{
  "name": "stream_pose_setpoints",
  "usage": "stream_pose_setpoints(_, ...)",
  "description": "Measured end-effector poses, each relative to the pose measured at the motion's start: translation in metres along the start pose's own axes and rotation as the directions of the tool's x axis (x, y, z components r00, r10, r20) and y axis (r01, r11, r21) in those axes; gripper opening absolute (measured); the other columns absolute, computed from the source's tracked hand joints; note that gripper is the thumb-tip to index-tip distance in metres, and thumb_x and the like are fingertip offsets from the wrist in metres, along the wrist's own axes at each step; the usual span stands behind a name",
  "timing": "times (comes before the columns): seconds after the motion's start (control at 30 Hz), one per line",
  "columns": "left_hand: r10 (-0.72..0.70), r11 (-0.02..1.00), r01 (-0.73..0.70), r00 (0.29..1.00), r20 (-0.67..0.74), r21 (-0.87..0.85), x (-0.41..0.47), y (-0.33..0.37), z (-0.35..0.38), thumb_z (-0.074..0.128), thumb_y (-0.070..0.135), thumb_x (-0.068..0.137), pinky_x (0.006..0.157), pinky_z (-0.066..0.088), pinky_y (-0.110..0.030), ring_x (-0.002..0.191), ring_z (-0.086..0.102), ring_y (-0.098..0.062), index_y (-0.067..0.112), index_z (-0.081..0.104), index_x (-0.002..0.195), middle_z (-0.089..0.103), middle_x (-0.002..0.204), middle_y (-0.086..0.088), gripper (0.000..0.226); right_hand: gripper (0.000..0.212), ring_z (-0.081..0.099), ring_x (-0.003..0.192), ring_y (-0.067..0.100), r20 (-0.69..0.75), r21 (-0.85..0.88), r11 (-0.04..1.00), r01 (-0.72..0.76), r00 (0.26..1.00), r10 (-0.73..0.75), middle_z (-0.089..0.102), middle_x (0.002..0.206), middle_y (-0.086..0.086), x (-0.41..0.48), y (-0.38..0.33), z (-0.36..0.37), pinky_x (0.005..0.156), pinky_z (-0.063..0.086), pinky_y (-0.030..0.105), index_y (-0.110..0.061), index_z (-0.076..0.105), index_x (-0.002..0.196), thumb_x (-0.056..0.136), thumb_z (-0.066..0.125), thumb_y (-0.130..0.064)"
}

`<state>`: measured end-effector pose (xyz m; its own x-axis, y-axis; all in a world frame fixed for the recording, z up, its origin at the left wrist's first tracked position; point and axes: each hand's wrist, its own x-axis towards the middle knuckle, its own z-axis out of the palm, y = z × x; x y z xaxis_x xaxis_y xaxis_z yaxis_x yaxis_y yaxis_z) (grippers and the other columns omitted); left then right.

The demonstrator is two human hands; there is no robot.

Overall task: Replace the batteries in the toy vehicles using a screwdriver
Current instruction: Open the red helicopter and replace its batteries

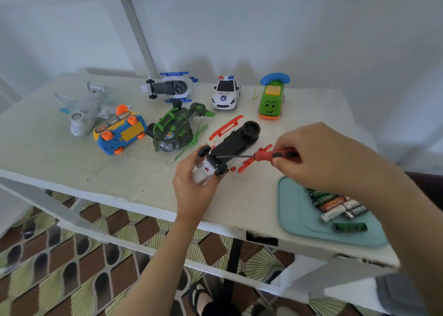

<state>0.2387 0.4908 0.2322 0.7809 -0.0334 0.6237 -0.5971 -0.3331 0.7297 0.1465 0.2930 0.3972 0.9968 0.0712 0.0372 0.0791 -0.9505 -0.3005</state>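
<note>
White surface (72,162): other toys (175,128) stand toward the far edge. Teal tray (294,210) sits at the near right corner. Right hand (330,157) pinches the handle of the red screwdriver (263,155). Left hand (194,188) grips the white end of the upturned toy vehicle (232,143), mid-surface. The screwdriver tip meets the vehicle's underside. Loose batteries (335,205) lie in the tray.

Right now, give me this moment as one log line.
left hand: holds upturned black toy | right hand: grips screwdriver, tip at toy's underside | batteries: on tray
</note>
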Motion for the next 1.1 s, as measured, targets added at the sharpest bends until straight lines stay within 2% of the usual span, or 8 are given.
stream_pose_setpoints(0.07, 0.007, 1.0, -0.007, 1.0, 0.0, 0.003, 0.0, 0.0, 0.0, 0.074, 0.039, 0.071, 0.087, 0.04, -0.01, 0.094, 0.052, 0.004, 0.02, 0.056, 0.121, 0.055, 0.107, 0.025, 0.056, 0.025, 0.052, 0.06, 0.014, 0.117, -0.022, 0.998, -0.05, 0.992, 0.053, 0.059, 0.07, 0.0, -0.013, 0.007, 0.008, 0.06, 0.046, 0.033, -0.017, 0.065, 0.084, 0.091, 0.049, -0.035)
stream_pose_setpoints(0.17, 0.012, 1.0, -0.012, 1.0, -0.003, 0.011, 0.0, 0.001, 0.0, 0.074, 0.038, 0.071, 0.087, 0.039, -0.008, 0.097, 0.05, 0.01, 0.019, 0.057, 0.12, 0.055, 0.108, 0.026, 0.056, 0.025, 0.057, 0.061, 0.018, 0.194, 0.108, 0.983, -0.151, 0.973, 0.128, 0.062, 0.071, 0.0, -0.034, 0.018, 0.02, 0.064, 0.051, 0.039, -0.019, 0.058, 0.08, 0.093, 0.047, -0.037)
stream_pose_setpoints(0.5, 0.022, 0.999, -0.022, 1.0, 0.003, 0.036, -0.001, 0.012, -0.001, 0.072, 0.038, 0.071, 0.085, 0.038, -0.006, 0.092, 0.052, -0.006, 0.018, 0.056, 0.12, 0.054, 0.107, 0.024, 0.055, 0.03, 0.048, 0.06, 0.009, 0.056, -0.009, 0.928, -0.374, 0.926, 0.373, 0.05, 0.069, -0.005, -0.063, 0.035, 0.087, 0.05, 0.032, 0.024, -0.021, 0.039, 0.071, 0.094, 0.041, -0.04)
stream_pose_setpoints(0.67, -0.014, 0.999, 0.014, 1.0, 0.014, 0.05, -0.001, 0.014, -0.002, 0.071, 0.041, 0.071, 0.084, 0.042, -0.011, 0.091, 0.054, -0.008, 0.018, 0.059, 0.118, 0.056, 0.103, 0.022, 0.054, 0.032, 0.051, 0.064, 0.01, 0.009, -0.124, 0.922, -0.367, 0.929, 0.371, 0.047, 0.07, -0.008, -0.063, 0.034, 0.094, 0.055, 0.04, 0.025, -0.024, 0.032, 0.071, 0.093, 0.04, -0.046)
stream_pose_setpoints(0.73, -0.067, 0.996, 0.066, 0.998, 0.018, 0.056, -0.001, 0.013, -0.002, 0.07, 0.045, 0.069, 0.081, 0.046, -0.019, 0.09, 0.055, -0.011, 0.011, 0.064, 0.112, 0.061, 0.097, 0.01, 0.055, 0.032, 0.052, 0.066, 0.011, -0.013, -0.166, 0.919, -0.358, 0.932, 0.361, 0.045, 0.07, -0.01, -0.062, 0.033, 0.095, 0.056, 0.04, 0.026, -0.023, 0.033, 0.075, 0.094, 0.039, -0.049)
stream_pose_setpoints(0.83, -0.141, 0.989, 0.139, 0.989, 0.038, 0.052, 0.001, 0.015, -0.003, 0.069, 0.051, 0.065, 0.078, 0.04, -0.008, 0.089, 0.056, -0.014, 0.003, 0.067, 0.105, 0.062, 0.095, 0.0, 0.062, 0.036, 0.048, 0.068, 0.013, -0.043, -0.19, 0.916, -0.354, 0.935, 0.352, 0.039, 0.07, -0.011, -0.062, 0.028, 0.093, 0.055, 0.034, 0.026, -0.023, 0.033, 0.087, 0.094, 0.036, -0.057)
stream_pose_setpoints(0.97, -0.191, 0.981, 0.189, 0.98, 0.051, 0.034, 0.006, 0.019, -0.006, 0.07, 0.05, 0.062, 0.079, 0.039, -0.006, 0.091, 0.058, -0.015, 0.004, 0.068, 0.101, 0.065, 0.095, 0.002, 0.06, 0.037, 0.047, 0.066, 0.012, -0.103, -0.156, 0.926, -0.344, 0.938, 0.331, 0.04, 0.069, -0.011, -0.06, 0.022, 0.089, 0.053, 0.034, 0.026, -0.023, 0.034, 0.094, 0.094, 0.032, -0.06)
stream_pose_setpoints(1.1, -0.303, 0.952, 0.305, 0.952, 0.04, -0.037, 0.013, 0.028, -0.014, 0.077, 0.045, 0.06, 0.079, 0.046, -0.023, 0.088, 0.061, -0.014, 0.015, 0.07, 0.096, 0.067, 0.089, 0.009, 0.048, 0.034, 0.047, 0.065, 0.013, -0.242, -0.128, 0.939, -0.319, 0.928, 0.282, 0.047, 0.073, -0.01, -0.052, 0.018, 0.088, 0.054, 0.034, 0.026, -0.023, 0.042, 0.116, 0.096, 0.037, -0.05)
